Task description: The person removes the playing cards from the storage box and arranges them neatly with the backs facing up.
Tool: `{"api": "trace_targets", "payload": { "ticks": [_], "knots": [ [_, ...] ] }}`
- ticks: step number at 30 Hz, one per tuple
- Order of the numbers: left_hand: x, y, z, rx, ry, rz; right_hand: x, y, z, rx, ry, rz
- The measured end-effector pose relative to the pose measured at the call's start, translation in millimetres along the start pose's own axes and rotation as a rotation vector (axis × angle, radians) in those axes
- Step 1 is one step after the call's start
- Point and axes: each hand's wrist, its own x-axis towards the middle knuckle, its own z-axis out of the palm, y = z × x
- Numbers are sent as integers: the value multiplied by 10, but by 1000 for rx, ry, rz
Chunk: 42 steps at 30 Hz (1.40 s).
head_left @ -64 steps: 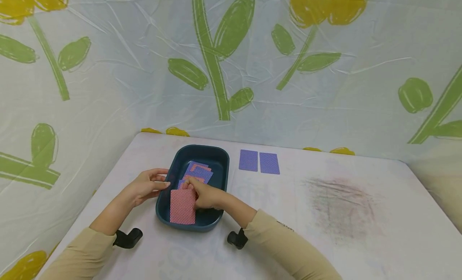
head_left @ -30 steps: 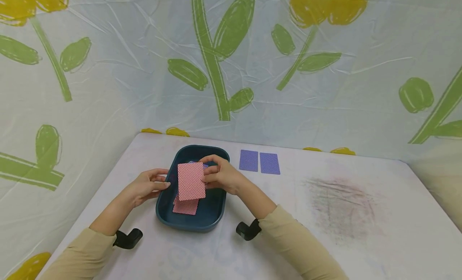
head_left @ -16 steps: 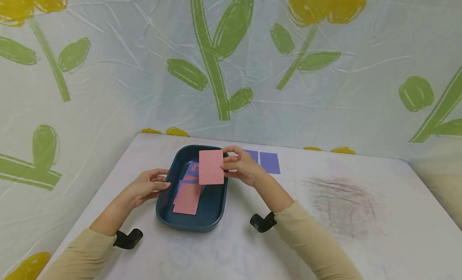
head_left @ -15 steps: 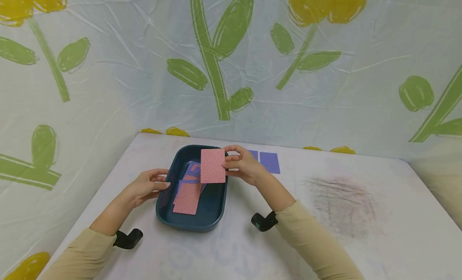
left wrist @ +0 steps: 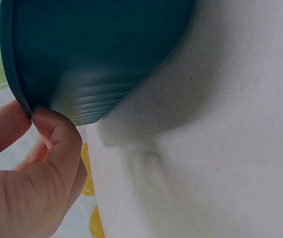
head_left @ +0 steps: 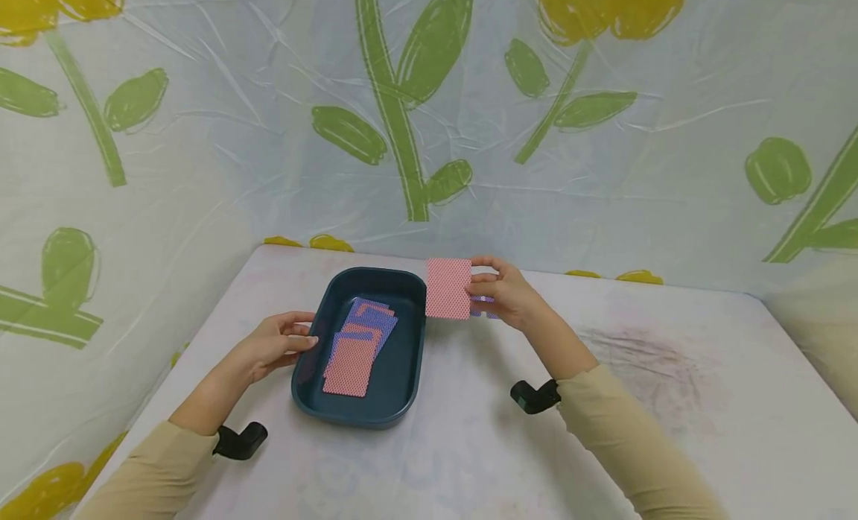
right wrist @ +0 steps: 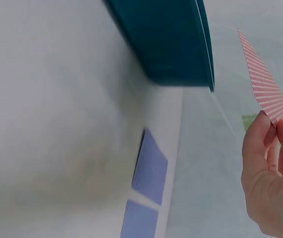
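Observation:
My right hand (head_left: 506,293) pinches a red-patterned playing card (head_left: 448,288) by its right edge, held up just past the right rim of a dark teal tub (head_left: 395,401). In the right wrist view the card (right wrist: 262,74) is seen nearly edge-on between thumb and fingers. My left hand (head_left: 273,343) holds the tub's left rim, thumb and finger on either side of it in the left wrist view. Inside the tub lies an overlapping pile of red cards (head_left: 348,367) and blue cards (head_left: 380,321), backs up. Two blue cards on the table are mostly hidden behind my right hand in the head view.
The right wrist view shows those blue cards (right wrist: 151,168) side by side on the white-covered table (head_left: 442,460), near its far edge. A flower-printed sheet (head_left: 268,155) hangs close behind. A dark smudge (head_left: 643,371) marks the cloth at right. Black wrist cameras (head_left: 535,397) stick out at both wrists.
My right hand has lifted the red card from the pile and carried it right and away, out past the tub's rim. My left hand has stayed at the tub.

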Motion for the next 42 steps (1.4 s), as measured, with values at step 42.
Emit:
{"api": "trace_targets", "payload": {
  "ticks": [42],
  "knots": [
    [-2,-46,-25,-67,-21,35,5,264,-1280,-246,481,128]
  ]
}}
